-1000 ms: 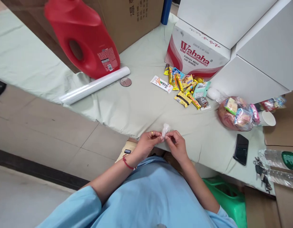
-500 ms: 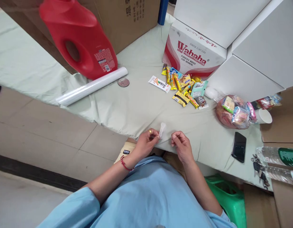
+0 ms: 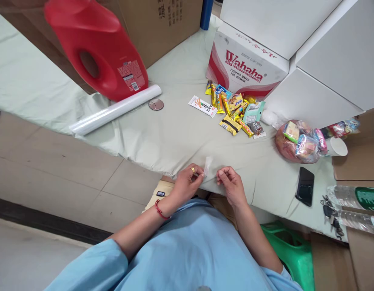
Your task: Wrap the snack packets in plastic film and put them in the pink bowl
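Note:
Between the thumb and fingers of my left hand [image 3: 189, 180] is one end of a small translucent plastic wrapper [image 3: 208, 165], which stands up above the table's front edge. My right hand [image 3: 231, 182] is just to the right of it, thumb and fingers pinched together, apart from the wrapper. Whether anything tiny is in that pinch I cannot make out. Beyond both hands, a pile of wrapped snacks [image 3: 235, 107] lies on the table, with a white snack packet [image 3: 202, 106] at its left side.
A red detergent jug [image 3: 104, 48] and a plastic film roll [image 3: 115, 110] are at the left, near a round metal disc [image 3: 156, 104]. A Wahaha carton [image 3: 246, 62] stands behind the snacks. Rightward are a bowl of snacks [image 3: 284, 147], a paper cup [image 3: 337, 146], phone [image 3: 305, 186], keys [image 3: 332, 216] and bottles [image 3: 346, 196].
My right hand has shifted slightly left, closer to the wrapper. My left hand keeps its pinch on the wrapper, almost unmoved. The view has shifted a little.

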Tool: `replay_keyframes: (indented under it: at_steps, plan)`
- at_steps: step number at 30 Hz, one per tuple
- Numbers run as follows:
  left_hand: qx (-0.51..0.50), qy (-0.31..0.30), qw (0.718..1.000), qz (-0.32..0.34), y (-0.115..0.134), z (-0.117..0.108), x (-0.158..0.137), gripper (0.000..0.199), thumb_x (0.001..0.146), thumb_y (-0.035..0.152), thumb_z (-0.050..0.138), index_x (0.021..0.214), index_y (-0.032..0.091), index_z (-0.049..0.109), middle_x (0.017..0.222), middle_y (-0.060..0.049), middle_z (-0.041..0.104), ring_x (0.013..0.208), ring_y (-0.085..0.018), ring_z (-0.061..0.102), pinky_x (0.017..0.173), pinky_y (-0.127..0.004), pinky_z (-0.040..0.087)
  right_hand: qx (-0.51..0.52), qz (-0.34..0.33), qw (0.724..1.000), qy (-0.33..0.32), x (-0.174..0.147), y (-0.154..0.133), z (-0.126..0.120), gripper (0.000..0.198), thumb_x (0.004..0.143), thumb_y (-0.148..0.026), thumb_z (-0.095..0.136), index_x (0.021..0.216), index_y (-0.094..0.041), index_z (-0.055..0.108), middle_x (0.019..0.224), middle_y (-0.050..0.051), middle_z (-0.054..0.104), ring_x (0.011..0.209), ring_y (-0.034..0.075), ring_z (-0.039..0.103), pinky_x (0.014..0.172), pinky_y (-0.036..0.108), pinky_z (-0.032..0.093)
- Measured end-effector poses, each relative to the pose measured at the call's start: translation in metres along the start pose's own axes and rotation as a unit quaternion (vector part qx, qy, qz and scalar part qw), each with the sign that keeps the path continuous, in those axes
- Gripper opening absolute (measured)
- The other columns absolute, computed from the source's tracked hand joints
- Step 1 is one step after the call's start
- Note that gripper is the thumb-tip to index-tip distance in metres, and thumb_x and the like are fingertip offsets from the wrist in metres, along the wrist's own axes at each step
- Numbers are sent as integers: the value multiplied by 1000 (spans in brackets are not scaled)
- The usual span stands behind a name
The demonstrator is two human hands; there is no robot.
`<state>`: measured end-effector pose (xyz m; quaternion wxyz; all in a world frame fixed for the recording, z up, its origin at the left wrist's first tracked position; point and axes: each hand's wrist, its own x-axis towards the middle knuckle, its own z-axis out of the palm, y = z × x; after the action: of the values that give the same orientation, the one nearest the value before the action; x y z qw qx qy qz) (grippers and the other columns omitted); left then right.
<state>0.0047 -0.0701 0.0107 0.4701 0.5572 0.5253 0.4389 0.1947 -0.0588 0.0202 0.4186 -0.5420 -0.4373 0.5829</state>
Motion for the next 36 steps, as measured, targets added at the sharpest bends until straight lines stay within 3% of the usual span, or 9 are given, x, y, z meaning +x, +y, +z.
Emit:
replay_keyframes:
  at_steps: [3,6,10,14,18,23,29,32,36]
  plan:
    - [55,-19,996,72,4,5,-3,13,94,18,55,83,21,63,92,-4,67,81,-15,62,74,-28,47,-28,-28,999,-2,-5,-3,6,40,89,-62,75,90,-24,64,81,-1,63,69,15,54,66,29,46]
    - [87,-34,991,97,8,9,-6,15,93,16,54,84,21,63,95,-5,67,84,-16,62,75,-29,47,-57,-59,997,15,-6,-4,10,32,91,-55,76,89,-24,65,79,-2,60,70,15,52,67,28,44]
    - [63,-22,996,50,11,4,-4,13,95,20,54,84,21,61,91,-4,66,82,-16,61,76,-29,47,-29,-55,998,31,-2,-4,6,31,90,-50,77,83,-24,64,77,-3,59,68,14,52,67,28,44]
    - [41,-25,999,3,12,0,-2,14,98,27,53,87,22,60,86,-2,64,77,-16,59,71,-29,46,4,-31,999,23,-2,-4,2,38,87,-58,78,83,-24,63,85,0,64,70,15,55,69,30,50]
    - [118,-27,991,63,9,7,-2,13,92,15,51,82,22,56,89,-4,65,80,-17,59,74,-30,44,-3,-33,999,37,-5,-5,4,43,91,-67,70,90,-25,64,89,3,65,76,18,58,64,29,52]
    - [174,-53,976,124,7,14,-7,15,92,14,52,81,22,59,93,-7,68,88,-20,63,78,-33,45,-39,-35,998,19,-4,-3,2,34,90,-56,77,89,-24,64,75,-3,61,67,15,54,65,27,46]
    - [68,-46,997,-11,19,11,-6,25,99,45,60,97,21,64,90,-4,68,77,-18,63,69,-30,46,-20,-40,999,-18,-9,-3,1,32,90,-54,76,88,-24,65,75,-3,62,71,16,56,70,28,47]
    - [57,-42,997,-14,21,12,-1,26,99,45,59,89,21,65,83,-3,65,73,-17,58,68,-29,43,-23,-46,998,-42,-12,-4,1,32,90,-55,76,89,-25,66,79,-2,63,74,17,56,71,29,48]
    - [-29,-21,997,-68,12,6,6,33,97,50,59,82,21,61,73,1,56,68,-15,49,64,-28,38,-21,-46,999,-4,-10,-3,-12,28,91,-52,75,88,-25,66,75,-2,63,72,17,57,73,30,47]
